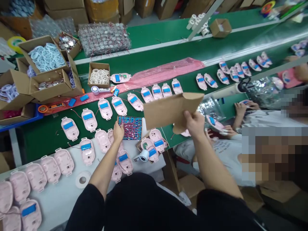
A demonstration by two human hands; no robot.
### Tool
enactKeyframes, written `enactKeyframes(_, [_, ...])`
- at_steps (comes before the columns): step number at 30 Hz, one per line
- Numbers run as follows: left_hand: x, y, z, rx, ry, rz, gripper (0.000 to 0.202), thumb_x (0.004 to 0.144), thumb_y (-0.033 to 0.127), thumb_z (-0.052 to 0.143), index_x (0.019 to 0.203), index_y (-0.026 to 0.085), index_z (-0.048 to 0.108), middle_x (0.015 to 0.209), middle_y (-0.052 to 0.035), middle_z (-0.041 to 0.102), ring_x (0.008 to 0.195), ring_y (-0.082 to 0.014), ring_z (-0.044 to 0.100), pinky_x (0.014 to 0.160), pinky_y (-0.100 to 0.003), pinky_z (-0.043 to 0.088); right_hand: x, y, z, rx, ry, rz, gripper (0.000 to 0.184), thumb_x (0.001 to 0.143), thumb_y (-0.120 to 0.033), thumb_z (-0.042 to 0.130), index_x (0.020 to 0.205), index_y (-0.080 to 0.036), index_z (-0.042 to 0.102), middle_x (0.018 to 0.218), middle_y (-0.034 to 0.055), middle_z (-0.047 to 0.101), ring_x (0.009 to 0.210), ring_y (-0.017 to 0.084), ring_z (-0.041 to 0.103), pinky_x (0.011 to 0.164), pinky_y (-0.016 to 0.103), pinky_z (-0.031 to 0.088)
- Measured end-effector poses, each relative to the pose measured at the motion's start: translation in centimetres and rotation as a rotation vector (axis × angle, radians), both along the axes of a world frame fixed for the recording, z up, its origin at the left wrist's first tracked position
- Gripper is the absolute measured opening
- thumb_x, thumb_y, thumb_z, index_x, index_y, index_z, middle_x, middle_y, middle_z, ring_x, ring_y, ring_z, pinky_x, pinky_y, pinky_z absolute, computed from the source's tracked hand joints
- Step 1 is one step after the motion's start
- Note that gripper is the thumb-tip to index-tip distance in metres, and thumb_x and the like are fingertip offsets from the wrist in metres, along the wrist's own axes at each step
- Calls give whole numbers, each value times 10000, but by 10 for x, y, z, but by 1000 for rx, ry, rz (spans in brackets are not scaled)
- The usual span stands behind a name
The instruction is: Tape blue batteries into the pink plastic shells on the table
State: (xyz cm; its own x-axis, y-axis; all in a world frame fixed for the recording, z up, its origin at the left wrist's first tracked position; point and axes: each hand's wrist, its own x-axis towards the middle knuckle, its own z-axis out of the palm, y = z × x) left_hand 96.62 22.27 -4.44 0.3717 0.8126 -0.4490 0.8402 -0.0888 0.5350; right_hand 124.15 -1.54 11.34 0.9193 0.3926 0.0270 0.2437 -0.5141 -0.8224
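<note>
The right hand [195, 123] was clenched on the lower edge of a flat cardboard sheet [168, 110], holding it in the air above the surface. The sheet's long axis ran roughly from 8 o'clock to 2 o'clock. From that sheet, the tray of blue battery cells [132, 125] lay toward 8 o'clock, lower and just beside it, with the left hand [118, 131] at the tray's near-left edge. The left hand's fingers were curled down against the tray, though whether they gripped it could not be told. The left hand was thus the nearer one to the tray.

The green surface [43, 138] carried rows of pink housings [89, 119] with blue cells. A white-covered stretch [62, 195] at 7 o'clock carried more, beside a tape roll [82, 179]. A box of white rings [98, 76] stood at 11 o'clock. At 3 o'clock a co-worker's hand [240, 109] worked close by, leaving little free room on that side.
</note>
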Motion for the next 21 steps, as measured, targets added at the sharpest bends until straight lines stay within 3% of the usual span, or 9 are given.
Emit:
enactKeyframes(2, [-4,-4,4,-8,30,-23,713,1003,409,509,1608,123,262,1477,-259,541,1305,-352,609,1063,-446,486,-15,-37,-17,159,55,-158,381,788,-545,755,966,-213,695,969,77,760,971,249,721,915,415,572])
enactKeyframes(4, [-3,-3,7,-18,72,-69,828,965,520,564,1633,164,228,1422,-253,551,1216,-374,654,1013,-470,509,-24,-57,-32,318,106,-291,394,725,-557,775,897,-215,683,935,53,750,949,228,714,935,411,562])
enactKeyframes(6, [5,3,8,-6,110,-134,784,947,604,556,1600,225,347,1403,-221,533,1181,-374,661,999,-475,513,-29,-65,-44,423,158,-385,400,675,-549,796,857,-217,668,910,34,740,929,213,707,942,407,560])
enactKeyframes(9, [19,12,8,24,119,-197,552,966,577,532,1416,263,592,1413,-179,499,1212,-364,633,1030,-479,499,-37,-70,-57,452,221,-455,399,640,-530,827,801,-217,638,867,20,727,887,205,706,912,396,580])
enactKeyframes(12, [13,12,6,31,79,-221,506,972,534,551,1403,272,588,1433,-153,497,1260,-333,608,1081,-458,480,-55,-85,-71,417,306,-499,414,601,-523,861,734,-232,598,813,2,713,800,199,705,846,390,614])
enactKeyframes(14, [-9,4,7,62,52,-195,594,992,518,524,1504,224,465,1501,-173,458,1351,-307,553,1126,-425,452,-69,-98,-78,397,393,-528,426,567,-512,884,710,-246,584,780,-11,706,734,195,698,791,393,633])
enactKeyframes(17, [-64,-22,12,95,120,-80,636,1019,506,454,1533,145,356,1521,-223,473,1446,-300,473,1148,-429,423,-84,-106,-80,383,515,-515,424,565,-516,888,727,-262,590,756,-22,705,684,195,698,747,397,644])
enactKeyframes(19, [-100,-42,16,37,224,-38,617,1011,539,448,1481,142,401,1356,-231,626,1341,-341,577,1072,-474,472,-85,-96,-72,359,588,-427,417,588,-543,864,763,-263,609,760,-10,714,679,207,707,732,403,641])
enactKeyframes(21, [-122,-56,17,-54,314,-46,648,978,597,487,1440,145,446,1141,-222,728,1146,-387,689,956,-505,519,-82,-69,-60,284,649,-248,411,640,-586,812,804,-251,637,770,19,729,684,224,717,710,401,630])
